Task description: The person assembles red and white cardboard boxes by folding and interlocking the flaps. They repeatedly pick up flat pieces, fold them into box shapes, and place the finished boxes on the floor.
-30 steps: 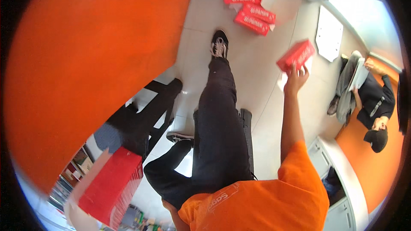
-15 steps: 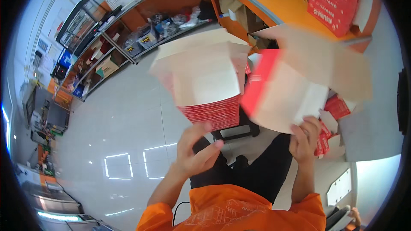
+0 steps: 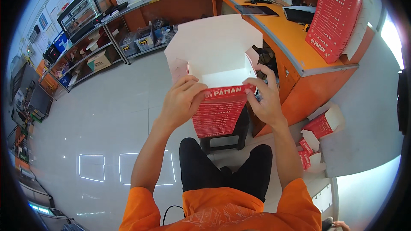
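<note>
A tall stack of nested red paper food boxes (image 3: pixel 218 117) stands on a black stool (image 3: pixel 242 130) in front of my knees. The top food box (image 3: pixel 227 90) sits in the stack with its white inside facing up and its broad lid flap (image 3: pixel 214 34) raised at the far side. My left hand (image 3: pixel 182 100) is closed over the near left corner of this box, its fingers bent over the rim. At the near right corner, my right hand (image 3: pixel 266 98) grips the rim, fingers along the side wall and thumb against the red front.
Another tall stack of red boxes (image 3: pixel 336 19) leans on the orange counter (image 3: pixel 280 34) at the right. Several loose boxes (image 3: pixel 319 125) lie by the grey surface lower right. Metal shelves (image 3: pixel 107 38) with bins stand at the far left, beyond the shiny tiled floor (image 3: pixel 115 115).
The box that my right hand held out to the right, above the floor, now sits on top of the stack. My left hand has moved up onto its rim, and both hands hold it.
</note>
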Available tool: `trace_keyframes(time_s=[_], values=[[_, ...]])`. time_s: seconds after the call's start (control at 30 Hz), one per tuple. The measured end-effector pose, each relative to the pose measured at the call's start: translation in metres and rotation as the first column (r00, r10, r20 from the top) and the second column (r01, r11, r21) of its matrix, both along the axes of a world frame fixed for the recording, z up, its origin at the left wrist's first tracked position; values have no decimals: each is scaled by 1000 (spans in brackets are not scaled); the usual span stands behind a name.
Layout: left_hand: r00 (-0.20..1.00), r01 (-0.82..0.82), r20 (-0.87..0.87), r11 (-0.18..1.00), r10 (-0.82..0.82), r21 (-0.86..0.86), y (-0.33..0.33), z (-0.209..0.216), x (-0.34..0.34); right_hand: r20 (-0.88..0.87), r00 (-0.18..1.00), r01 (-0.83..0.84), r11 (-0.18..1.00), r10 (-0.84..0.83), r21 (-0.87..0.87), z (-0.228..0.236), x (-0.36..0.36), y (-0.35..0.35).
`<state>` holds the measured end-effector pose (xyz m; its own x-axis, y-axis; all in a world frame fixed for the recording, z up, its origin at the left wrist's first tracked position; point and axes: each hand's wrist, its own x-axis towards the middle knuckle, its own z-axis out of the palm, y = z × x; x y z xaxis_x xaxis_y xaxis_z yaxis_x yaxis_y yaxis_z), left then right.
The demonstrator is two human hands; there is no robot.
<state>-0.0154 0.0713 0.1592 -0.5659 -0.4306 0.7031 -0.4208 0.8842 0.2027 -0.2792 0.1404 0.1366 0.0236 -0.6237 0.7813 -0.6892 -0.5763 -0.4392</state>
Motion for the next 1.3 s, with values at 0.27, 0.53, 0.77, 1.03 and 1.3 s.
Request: trace_keyframes(time_s=[0.27,0.53,0.77,1.03,1.3], values=[[999,-32,-5,999,32,-4,-20,4,-4,203,979,-20,1000,21,-6,-23,-2,-29],[999,-30,18,999,31,-20,-28,-9,-5,487,871,-118,990,64,81,-34,4,-31],[964,-143,190,966,185,-215,-6,-8,6,442,896,-187,938,41,293,-44,-3,-29],[935,68,327,974,-138,217,24,32,-74,598,787,-367,894,151,257,-53,10,-7],[822,51,551,983,-143,179,20,47,-83,502,864,-230,872,-21,432,-43,-4,-21]])
